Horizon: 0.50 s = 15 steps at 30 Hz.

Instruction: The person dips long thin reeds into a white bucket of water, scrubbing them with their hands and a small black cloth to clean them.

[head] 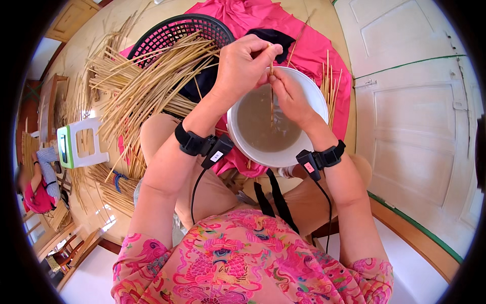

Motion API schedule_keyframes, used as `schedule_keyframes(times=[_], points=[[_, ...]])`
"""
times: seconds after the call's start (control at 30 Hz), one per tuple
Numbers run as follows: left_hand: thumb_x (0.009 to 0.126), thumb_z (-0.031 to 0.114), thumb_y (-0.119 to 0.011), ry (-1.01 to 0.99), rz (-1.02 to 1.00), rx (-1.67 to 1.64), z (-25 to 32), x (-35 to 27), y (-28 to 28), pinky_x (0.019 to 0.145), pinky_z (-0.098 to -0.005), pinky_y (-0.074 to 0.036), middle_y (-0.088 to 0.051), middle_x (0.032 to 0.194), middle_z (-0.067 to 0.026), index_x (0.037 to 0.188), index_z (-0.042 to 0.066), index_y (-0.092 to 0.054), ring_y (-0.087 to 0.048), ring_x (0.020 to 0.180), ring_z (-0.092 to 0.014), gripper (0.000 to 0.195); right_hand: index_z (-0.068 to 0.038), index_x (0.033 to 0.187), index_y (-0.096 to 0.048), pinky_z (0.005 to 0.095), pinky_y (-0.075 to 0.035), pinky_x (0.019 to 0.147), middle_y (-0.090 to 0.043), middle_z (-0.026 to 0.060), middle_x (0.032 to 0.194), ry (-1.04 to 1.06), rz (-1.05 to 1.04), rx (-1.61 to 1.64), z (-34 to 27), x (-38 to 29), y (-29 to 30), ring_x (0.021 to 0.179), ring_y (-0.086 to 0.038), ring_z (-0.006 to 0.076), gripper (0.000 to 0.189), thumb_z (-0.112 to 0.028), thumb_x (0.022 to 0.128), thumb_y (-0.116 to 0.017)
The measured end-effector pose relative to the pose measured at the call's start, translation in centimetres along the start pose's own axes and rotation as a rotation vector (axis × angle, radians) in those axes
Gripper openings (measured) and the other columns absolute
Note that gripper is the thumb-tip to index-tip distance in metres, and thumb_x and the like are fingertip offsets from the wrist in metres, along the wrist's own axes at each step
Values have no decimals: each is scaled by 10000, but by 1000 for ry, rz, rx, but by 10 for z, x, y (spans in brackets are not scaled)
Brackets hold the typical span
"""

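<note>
Over a white plastic bucket (321, 89) of murky, brownish water (258, 129), both hands hold one thin plant stalk (272, 100) upright. My left hand (241, 62) pinches its upper end between thumb and fingers. Lower down, the fingers of my right hand (290, 93) close around the same stalk. Its darker lower end hangs over the water; whether the tip dips in I cannot tell. To the left, a large heap of dry, straw-coloured stalks (152, 83) leans across a black plastic basket (182, 22) with a lattice wall.
Pink cloth (338, 110) spreads under the bucket and basket. More stalks (330, 91) lie right of the bucket. A white and green plastic stool (85, 142) and a tied stalk bundle (114, 186) are on the left. A person (40, 190) sits far left. White panelled doors (414, 129) stand at right.
</note>
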<state>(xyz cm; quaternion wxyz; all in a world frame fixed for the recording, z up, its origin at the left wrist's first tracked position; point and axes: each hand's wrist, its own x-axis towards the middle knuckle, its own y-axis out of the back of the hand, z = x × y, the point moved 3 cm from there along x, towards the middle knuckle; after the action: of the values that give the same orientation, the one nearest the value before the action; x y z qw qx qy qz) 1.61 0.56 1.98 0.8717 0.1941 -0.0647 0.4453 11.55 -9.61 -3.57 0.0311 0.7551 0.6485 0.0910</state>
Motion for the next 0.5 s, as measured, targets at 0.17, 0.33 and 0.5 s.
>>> schedule_keyframes(times=[0.17,0.33,0.5], points=[[877,163,-640,-14,4,-87,2,-4,-3,502,-216,-395,-578,699,-14,867,12,-714,-489,535,-47,168,4,1006,-540,305,-463,823,-644,70,926,62,43,23,-7,0,1,877,-606,162,250,-122,979,-326],[881,156,-632,-54,15,54,2,0,3,510,-216,-395,-564,688,-7,866,10,-713,-485,539,-44,167,8,965,-558,306,-458,822,-648,79,893,-47,-4,27,3,2,-5,864,-601,168,268,-121,967,-324],[906,151,-595,-2,-77,-124,3,-1,0,506,-207,-379,-537,668,12,906,9,-706,-468,537,-40,180,9,961,-552,316,-457,808,-644,81,879,45,-13,34,-4,3,-1,853,-598,172,268,-128,969,-322]])
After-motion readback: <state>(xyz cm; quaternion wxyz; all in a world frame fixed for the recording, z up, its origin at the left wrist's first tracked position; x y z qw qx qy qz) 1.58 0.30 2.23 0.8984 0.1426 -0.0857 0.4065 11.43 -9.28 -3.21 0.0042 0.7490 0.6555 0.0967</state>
